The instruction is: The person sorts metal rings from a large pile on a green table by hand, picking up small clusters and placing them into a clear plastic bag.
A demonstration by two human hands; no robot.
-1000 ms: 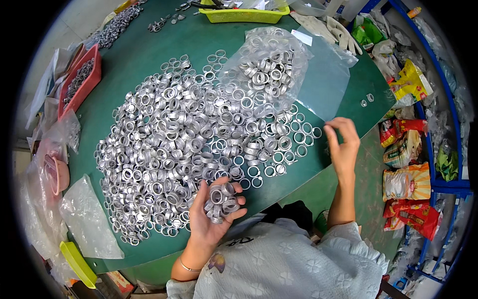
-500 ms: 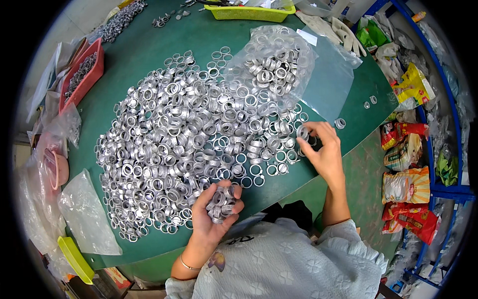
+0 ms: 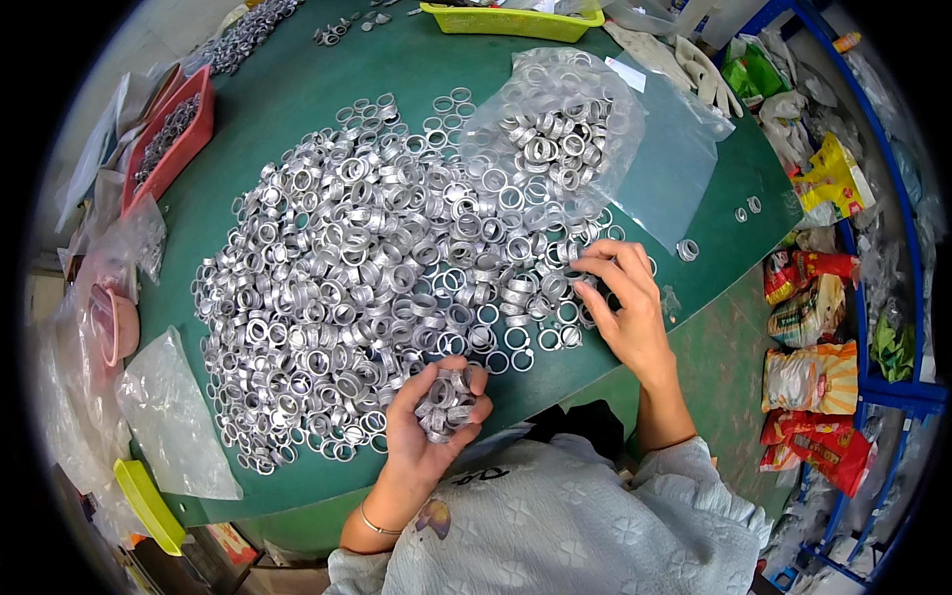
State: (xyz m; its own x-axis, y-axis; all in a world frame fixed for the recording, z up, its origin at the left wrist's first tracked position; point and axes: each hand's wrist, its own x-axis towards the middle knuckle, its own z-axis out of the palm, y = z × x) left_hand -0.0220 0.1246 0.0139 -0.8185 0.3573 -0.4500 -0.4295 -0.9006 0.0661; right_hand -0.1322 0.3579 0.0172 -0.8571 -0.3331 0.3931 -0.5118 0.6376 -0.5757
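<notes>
The left hand (image 3: 428,421), low centre, cups a handful of small silver metal rings (image 3: 443,405); the right hand (image 3: 623,302) pinches one at the big pile's (image 3: 367,278) edge. Rings look light, stiff, slippery; hold by rim.

Site: small workshop, hand-sorting bench | Evidence: green worktable (image 3: 297,109) covered by a loose heap of metal rings (image 3: 377,288) | clear plastic bag (image 3: 565,129) of rings at far right | red tray (image 3: 169,139) of parts far left, yellow tray (image 3: 511,20) at far edge | blue rack (image 3: 883,387) with stuffed packets on right
</notes>
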